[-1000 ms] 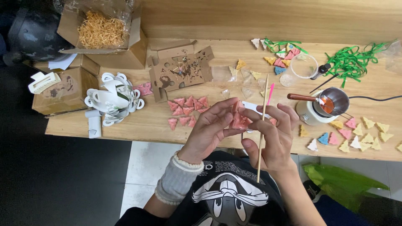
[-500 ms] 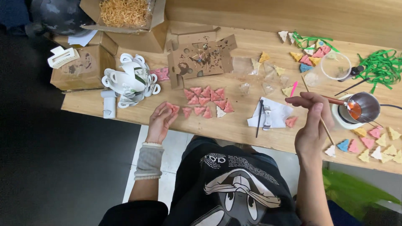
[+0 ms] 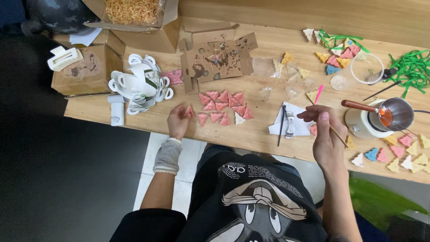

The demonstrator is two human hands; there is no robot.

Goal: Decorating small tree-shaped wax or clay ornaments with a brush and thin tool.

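The left hand (image 3: 178, 122) rests at the near edge of the tabletop (image 3: 264, 134), fingers curled around a pink triangular piece (image 3: 189, 111) that it pinches at the end of the pink cluster (image 3: 224, 106); the right hand (image 3: 326, 134) is closed in a pen-like pinch on a thin wooden stick (image 3: 337, 134), whose pink tip (image 3: 318, 94) pokes up past the fingers, while the shaft runs down toward the wrist.

Judging from this, the step in hand is picking one triangle from the cluster and bringing it to the stick; doing it well calls for lifting the piece clear of its neighbours, which lie touching one another, so none is dragged along; a pinch by the edges looks wiser than pressing on the faces.

The stick is best kept steady and angled away from the small metal pot (image 3: 396, 113) with orange liquid, which sits on a white base (image 3: 362, 123) just to the right of the hand; its wooden handle (image 3: 358, 105) juts toward the hand and could be knocked.

A white paper (image 3: 293, 127) with a dark stick (image 3: 281, 124) lies between the hands; it seems a fair place to bring piece and stick together, well apart from the loose coloured triangles (image 3: 405, 157) at the far right.
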